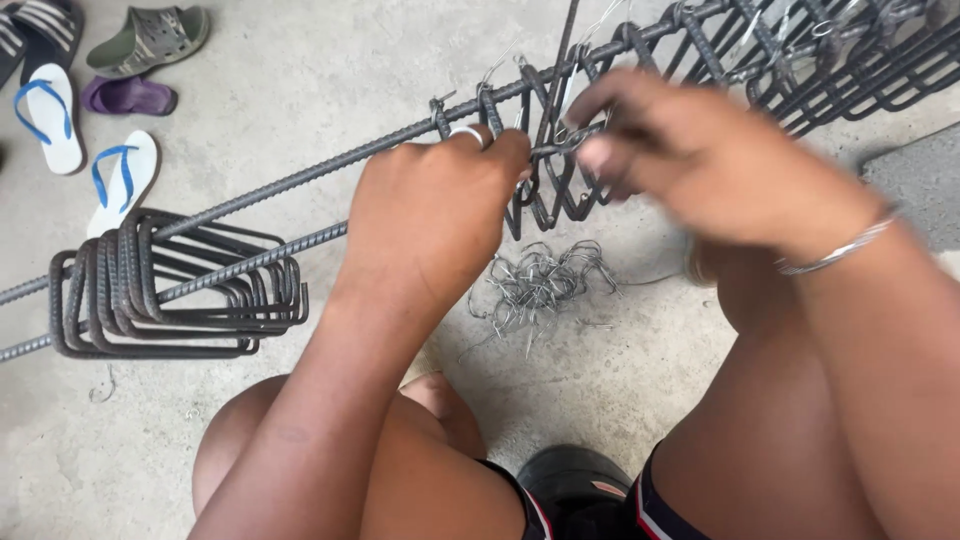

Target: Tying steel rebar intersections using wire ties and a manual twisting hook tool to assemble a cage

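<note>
Left hand (430,215) grips a stirrup (545,190) on the long rebar (330,165); right hand (690,160) pinches tie wire. Far stirrups look tied, loose stirrups (170,290) wait.

Bare arms, sleeveless. Left hand (430,215): plain silver ring (468,133). Right wrist: thin silver metal bangle (838,250). Dark shorts with red-and-white side stripes (640,510).

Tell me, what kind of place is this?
Probably a building site or metalwork yard. The hands work on long ribbed steel bars with square steel rings, a heap of thin wire ties lies on the bare concrete floor.
</note>
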